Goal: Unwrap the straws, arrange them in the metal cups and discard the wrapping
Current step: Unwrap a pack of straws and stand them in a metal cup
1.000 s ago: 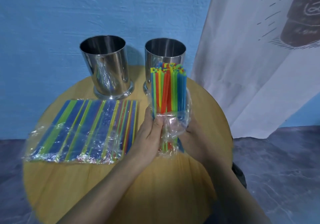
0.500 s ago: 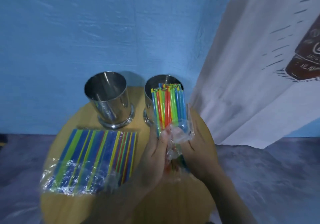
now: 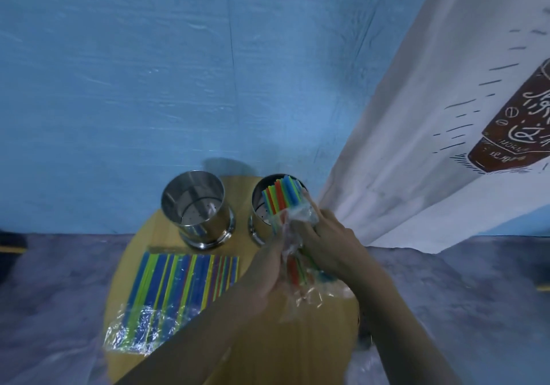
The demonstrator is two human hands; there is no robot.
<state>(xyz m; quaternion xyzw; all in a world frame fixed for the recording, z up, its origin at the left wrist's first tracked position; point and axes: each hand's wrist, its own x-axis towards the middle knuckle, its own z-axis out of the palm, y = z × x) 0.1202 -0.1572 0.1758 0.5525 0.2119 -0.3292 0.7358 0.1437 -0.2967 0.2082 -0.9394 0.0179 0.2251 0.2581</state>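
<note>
Plastic straws (image 3: 281,195), light and stiff, pointed into the right cup (image 3: 258,206) at frame centre. My left hand (image 3: 266,268) and right hand (image 3: 330,244) both gripped the bundle through slippery wrap (image 3: 299,226). I judged mid-bundle the safest hold.

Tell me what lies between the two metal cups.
Nothing but a bare strip of wooden table separates the left cup and the right cup, as the head view shows.

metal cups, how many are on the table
2. The left cup stands empty at the table's back; the right cup beside it has the held straws at its mouth. None seems hidden.
</note>
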